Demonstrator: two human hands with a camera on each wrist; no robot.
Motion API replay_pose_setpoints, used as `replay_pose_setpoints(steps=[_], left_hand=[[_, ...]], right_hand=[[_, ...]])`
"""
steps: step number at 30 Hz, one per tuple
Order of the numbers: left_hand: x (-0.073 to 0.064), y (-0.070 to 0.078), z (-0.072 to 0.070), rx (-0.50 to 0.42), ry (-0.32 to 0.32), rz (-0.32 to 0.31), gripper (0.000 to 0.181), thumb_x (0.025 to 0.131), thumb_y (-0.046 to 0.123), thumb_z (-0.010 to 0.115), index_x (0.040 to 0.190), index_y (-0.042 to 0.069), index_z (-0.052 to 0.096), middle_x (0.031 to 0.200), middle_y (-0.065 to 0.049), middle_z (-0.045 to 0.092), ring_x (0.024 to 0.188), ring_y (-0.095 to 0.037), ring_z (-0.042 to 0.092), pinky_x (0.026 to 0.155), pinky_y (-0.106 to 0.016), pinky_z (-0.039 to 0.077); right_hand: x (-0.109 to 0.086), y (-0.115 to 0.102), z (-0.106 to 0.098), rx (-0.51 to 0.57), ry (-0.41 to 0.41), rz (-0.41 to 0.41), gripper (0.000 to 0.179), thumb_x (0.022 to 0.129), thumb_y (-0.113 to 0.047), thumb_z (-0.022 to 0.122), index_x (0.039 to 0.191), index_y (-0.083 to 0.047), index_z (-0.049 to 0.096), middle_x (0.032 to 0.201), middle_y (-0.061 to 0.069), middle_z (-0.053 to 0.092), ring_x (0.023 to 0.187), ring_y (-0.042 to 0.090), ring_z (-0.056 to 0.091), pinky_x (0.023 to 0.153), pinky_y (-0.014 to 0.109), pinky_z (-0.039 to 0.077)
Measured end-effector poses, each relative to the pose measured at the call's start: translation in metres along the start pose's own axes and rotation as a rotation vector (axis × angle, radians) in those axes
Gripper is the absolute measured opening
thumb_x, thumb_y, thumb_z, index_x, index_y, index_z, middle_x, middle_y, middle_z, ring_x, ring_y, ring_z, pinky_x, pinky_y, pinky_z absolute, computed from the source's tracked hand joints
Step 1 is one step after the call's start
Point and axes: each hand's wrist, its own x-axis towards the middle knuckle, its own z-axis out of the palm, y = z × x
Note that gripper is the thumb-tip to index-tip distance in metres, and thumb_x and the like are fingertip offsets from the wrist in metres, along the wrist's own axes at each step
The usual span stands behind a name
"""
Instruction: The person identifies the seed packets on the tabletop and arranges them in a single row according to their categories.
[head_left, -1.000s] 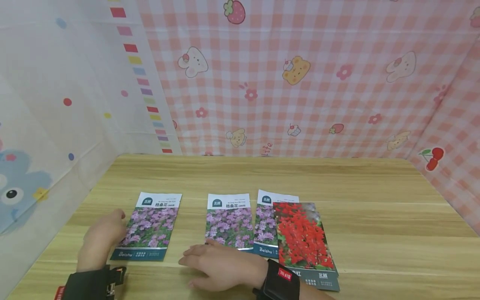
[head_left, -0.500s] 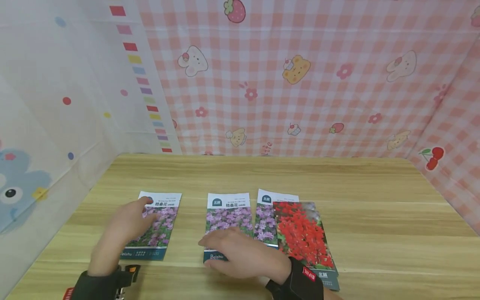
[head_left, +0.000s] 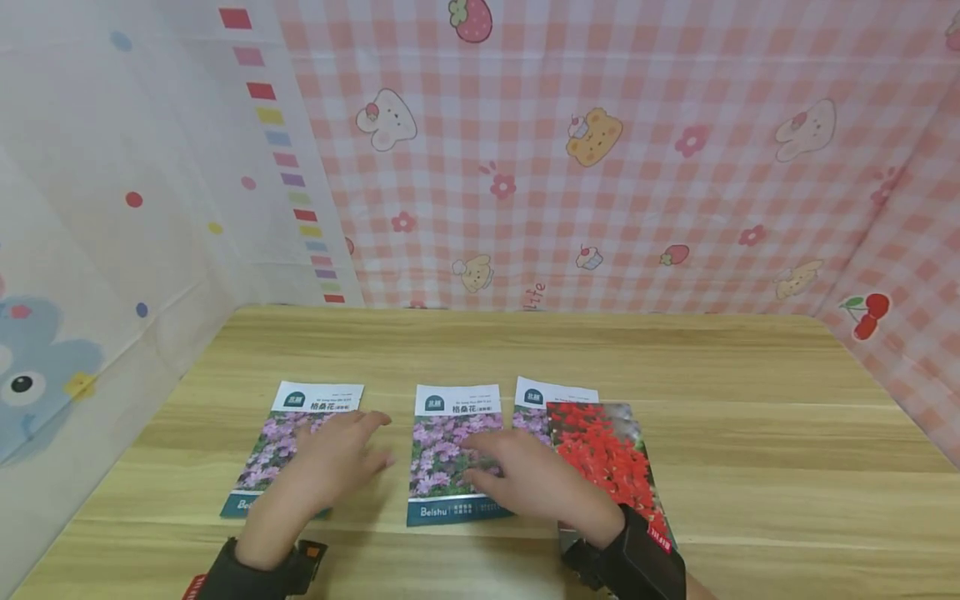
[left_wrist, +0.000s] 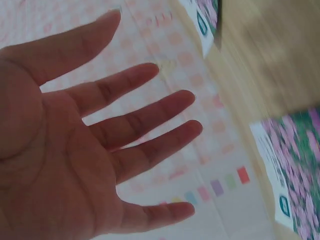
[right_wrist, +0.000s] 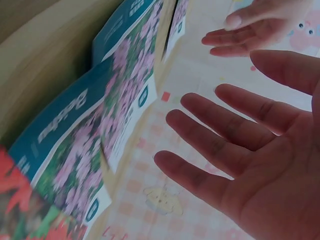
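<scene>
Three seed packets with purple flowers lie on the table: a left packet (head_left: pixel 258 454), a middle packet (head_left: pixel 432 462) and a right packet (head_left: pixel 551 392). A red-flower packet (head_left: pixel 603 454) partly covers the right one. My left hand (head_left: pixel 333 458) hovers over the left packet's right side, its fingers reaching toward the gap before the middle packet. In the left wrist view that hand (left_wrist: pixel 65 145) has its fingers spread, holding nothing. Over the middle packet's right part is my right hand (head_left: pixel 525 471). Its palm and extended fingers show bare in the right wrist view.
The wood-grain table (head_left: pixel 787 450) carries all the packets. Behind it hangs a pink checked cloth (head_left: pixel 637 200) with cartoon prints, and a white printed cloth (head_left: pixel 172 250) lines the left side. Dark straps with devices sit on both wrists.
My left hand has moved right, from the left packet's outer edge across to its inner side. My right hand has shifted right and slightly away from me. The packets stay in place.
</scene>
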Motion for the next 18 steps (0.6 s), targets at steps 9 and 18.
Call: replay_pose_setpoints(steps=[9,18], left_hand=[[0.002,0.024,0.015,-0.100,-0.023,0.100,0.059,0.079,0.026,0.066,0.129,0.004,0.045,0.124,-0.022,0.052,0.113,-0.040,0.045,0.094,-0.070,0.027],[0.008,0.025,0.026,-0.189,-0.081,-0.046,0.032,0.081,0.022,0.064,0.103,0.000,0.056,0.070,-0.003,0.056,0.060,-0.014,0.050,0.053,-0.032,0.047]], right_hand=[[-0.003,0.017,0.000,0.053,0.002,0.102,0.033,0.086,-0.017,0.057,0.115,-0.001,0.057,0.112,0.016,0.062,0.100,0.028,0.057,0.084,0.048,0.049],[-0.003,0.025,0.005,0.028,0.030,0.102,0.008,0.082,-0.013,0.061,0.082,-0.005,0.063,0.065,0.002,0.057,0.053,0.009,0.047,0.048,0.026,0.041]])
